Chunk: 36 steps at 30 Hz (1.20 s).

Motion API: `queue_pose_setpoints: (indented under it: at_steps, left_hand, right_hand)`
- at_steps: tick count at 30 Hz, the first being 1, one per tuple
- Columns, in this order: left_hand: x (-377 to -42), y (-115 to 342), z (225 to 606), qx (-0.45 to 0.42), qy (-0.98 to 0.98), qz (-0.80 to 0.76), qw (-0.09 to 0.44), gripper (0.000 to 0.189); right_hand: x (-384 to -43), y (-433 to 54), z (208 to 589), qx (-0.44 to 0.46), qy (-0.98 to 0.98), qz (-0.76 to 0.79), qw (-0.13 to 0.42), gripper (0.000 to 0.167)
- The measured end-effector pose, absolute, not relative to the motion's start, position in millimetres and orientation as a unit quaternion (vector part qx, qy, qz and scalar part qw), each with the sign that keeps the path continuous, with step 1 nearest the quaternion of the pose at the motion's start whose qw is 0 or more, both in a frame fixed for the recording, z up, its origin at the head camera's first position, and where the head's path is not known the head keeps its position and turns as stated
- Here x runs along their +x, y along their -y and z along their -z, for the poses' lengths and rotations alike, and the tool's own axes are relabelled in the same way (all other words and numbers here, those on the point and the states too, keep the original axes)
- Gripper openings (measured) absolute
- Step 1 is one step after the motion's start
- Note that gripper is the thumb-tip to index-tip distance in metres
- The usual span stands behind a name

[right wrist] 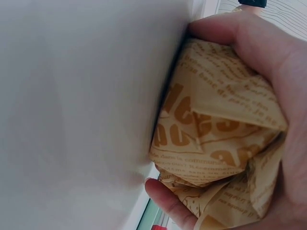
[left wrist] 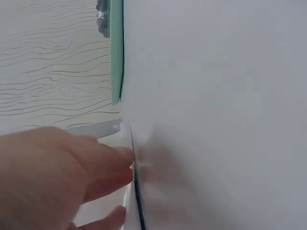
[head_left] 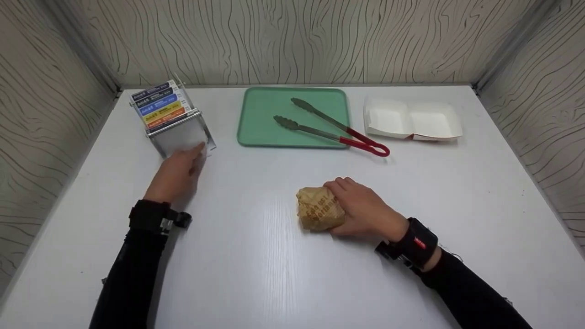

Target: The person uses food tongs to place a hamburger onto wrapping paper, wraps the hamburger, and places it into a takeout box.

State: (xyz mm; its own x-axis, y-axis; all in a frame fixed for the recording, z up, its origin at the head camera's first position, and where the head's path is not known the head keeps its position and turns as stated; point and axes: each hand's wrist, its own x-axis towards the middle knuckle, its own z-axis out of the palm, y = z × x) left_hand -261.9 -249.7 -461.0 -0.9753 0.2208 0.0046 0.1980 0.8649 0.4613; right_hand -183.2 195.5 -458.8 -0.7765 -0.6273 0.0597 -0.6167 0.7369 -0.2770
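Observation:
My right hand (head_left: 363,208) grips a paper-wrapped package (head_left: 320,212) from its right side, on the white table. Its brown paper (right wrist: 216,120) is crumpled and printed with darker lettering; what is inside is hidden. In the right wrist view, thumb and fingers curve round it close to the tabletop. On the left, my left hand (head_left: 176,173) reaches to the low front of a metal rack (head_left: 157,145), its fingertips at the whitish front panel (head_left: 180,135). The left wrist view has those fingers (left wrist: 112,160) slightly bent along the panel's lower edge. Printed packs (head_left: 160,107) in several colours stand in the rack.
A green tray (head_left: 260,103) lies at the back middle. Tongs (head_left: 324,132) rest across it, their red handles (head_left: 365,144) reaching past its front right corner. A white two-part paper box (head_left: 411,119) sits open at the back right. Patterned walls (head_left: 292,41) enclose the table.

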Motion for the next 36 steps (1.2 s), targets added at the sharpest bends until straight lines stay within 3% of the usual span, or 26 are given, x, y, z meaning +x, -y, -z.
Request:
queue_pose_setpoints:
  at_steps: [3,7,10,14,17,20,36]
  left_hand:
    - [-261,249,460,0.071,-0.959,-0.269,-0.053,0.044]
    - [-252,248,455,-0.058,-0.931,-0.307,-0.187,0.025]
    - [-244,243,452,-0.118,-0.924,-0.291,-0.22,0.031]
    - [-241,231,450,-0.11,-0.941,-0.282,-0.155,0.06]
    - [-242,222,451,-0.112,-0.912,-0.388,-0.064,0.084]
    - [-244,219,452,-0.149,-0.843,-0.517,-0.013,0.094]
    - [-257,217,456,-0.212,-0.688,-0.693,-0.04,0.066]
  right_hand:
    - [-183,-195,460,-0.332,-0.932,0.144,0.021,0.09]
    - [-182,-194,459,-0.335,-0.931,0.147,0.024,0.09]
    - [-183,-194,458,-0.336,-0.93,0.15,0.024,0.09]
    - [-183,-194,459,-0.332,-0.931,0.15,0.024,0.09]
    - [-183,-194,460,-0.332,-0.931,0.148,0.028,0.091]
    - [-183,-193,461,-0.334,-0.93,0.149,0.029,0.092]
    - [-185,-195,462,-0.328,-0.932,0.149,0.027,0.092]
